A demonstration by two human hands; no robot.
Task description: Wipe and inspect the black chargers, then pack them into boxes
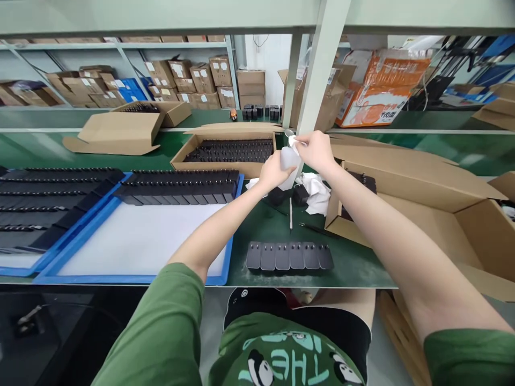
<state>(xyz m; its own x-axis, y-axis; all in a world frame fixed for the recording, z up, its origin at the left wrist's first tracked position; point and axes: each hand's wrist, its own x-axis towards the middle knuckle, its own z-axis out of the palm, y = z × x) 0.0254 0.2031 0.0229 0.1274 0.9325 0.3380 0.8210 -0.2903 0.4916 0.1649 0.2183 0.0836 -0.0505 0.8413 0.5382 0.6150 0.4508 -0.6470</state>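
My left hand (272, 170) is wrapped round a small white plastic bottle (288, 161) held upright over the green bench. My right hand (316, 150) pinches a white cloth (296, 142) against the bottle's top. Below them lie crumpled white cloths (317, 192), two black adapters (300, 194) and a thin tool (290, 213). Close to the bench's front edge, several black adapters (288, 256) lie side by side in a row.
A blue tray (132, 244) with a white floor holds a row of black adapters (179, 186) at its far end. Another blue tray (48, 212) to the left is full. Open cardboard boxes (229, 151) (422, 198) stand behind and right. A pale post (319, 75) rises behind my hands.
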